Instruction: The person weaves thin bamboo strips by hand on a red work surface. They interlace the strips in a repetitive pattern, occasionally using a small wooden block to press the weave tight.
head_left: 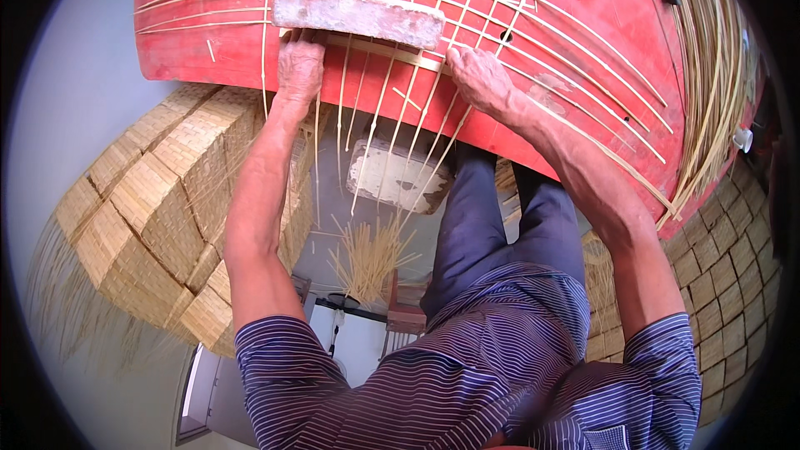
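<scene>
A lattice of thin pale bamboo strips (387, 87) lies over a red board (600, 58), some ends hanging past its near edge. A whitish-pink, worn block (358, 18) rests across the lattice. Along the block's near side runs a flat bamboo slat (385, 49), crossing the strips. My left hand (302, 67) is closed at the slat's left end, its fingertips partly hidden by the block. At the other end, just right of the block, my right hand (482, 77) is closed on the slat, fingers curled under.
A thick bundle of long strips (712, 75) lies on the board's right side. Stacks of woven bamboo pieces (167, 200) stand at the left, more (725, 258) at the right. Below the board are a pale worn slab (398, 177) and a sheaf of short strips (367, 262).
</scene>
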The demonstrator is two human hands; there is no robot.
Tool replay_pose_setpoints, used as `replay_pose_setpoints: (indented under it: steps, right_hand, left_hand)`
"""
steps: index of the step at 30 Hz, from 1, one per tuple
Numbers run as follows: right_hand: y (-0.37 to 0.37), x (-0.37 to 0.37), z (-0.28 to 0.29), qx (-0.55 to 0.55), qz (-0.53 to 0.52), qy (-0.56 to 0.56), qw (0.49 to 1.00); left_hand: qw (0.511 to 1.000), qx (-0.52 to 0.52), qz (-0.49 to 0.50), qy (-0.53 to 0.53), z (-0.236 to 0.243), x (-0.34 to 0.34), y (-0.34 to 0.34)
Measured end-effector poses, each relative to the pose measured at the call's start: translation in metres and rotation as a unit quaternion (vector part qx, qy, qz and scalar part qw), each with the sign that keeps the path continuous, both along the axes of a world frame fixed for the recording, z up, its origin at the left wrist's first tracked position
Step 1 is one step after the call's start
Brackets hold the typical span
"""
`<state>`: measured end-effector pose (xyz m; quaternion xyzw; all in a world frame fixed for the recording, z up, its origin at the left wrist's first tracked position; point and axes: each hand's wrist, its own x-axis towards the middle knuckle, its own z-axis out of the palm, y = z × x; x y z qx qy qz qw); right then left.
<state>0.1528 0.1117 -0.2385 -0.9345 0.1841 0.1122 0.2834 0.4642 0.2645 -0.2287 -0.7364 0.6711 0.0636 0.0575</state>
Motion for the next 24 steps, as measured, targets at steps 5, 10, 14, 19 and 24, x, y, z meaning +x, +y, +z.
replay_pose_setpoints:
  steps: [5,10,14,19,24]
  right_hand:
    - [-0.002,-0.002,-0.006,0.013,-0.017,-0.006,1.000]
    - [-0.006,0.003,-0.004,0.042,-0.022,0.009,0.999]
    - [0.001,0.000,0.013,0.060,-0.084,-0.052,0.993]
    - [0.043,0.049,0.032,0.155,-0.160,-0.044,0.974]
    - [0.053,0.109,-0.049,-0.147,0.015,-0.009,0.989]
  left_hand:
    - [0.998,-0.045,-0.011,0.032,-0.001,0.003,-0.003]
    - [0.996,-0.070,0.045,0.022,-0.007,0.000,0.008]
    - [0.961,-0.193,0.197,0.031,0.009,-0.040,0.014]
    - [0.884,-0.133,0.407,0.187,0.011,-0.099,0.054]
    - [0.884,-0.211,0.380,0.172,-0.019,-0.116,0.023]
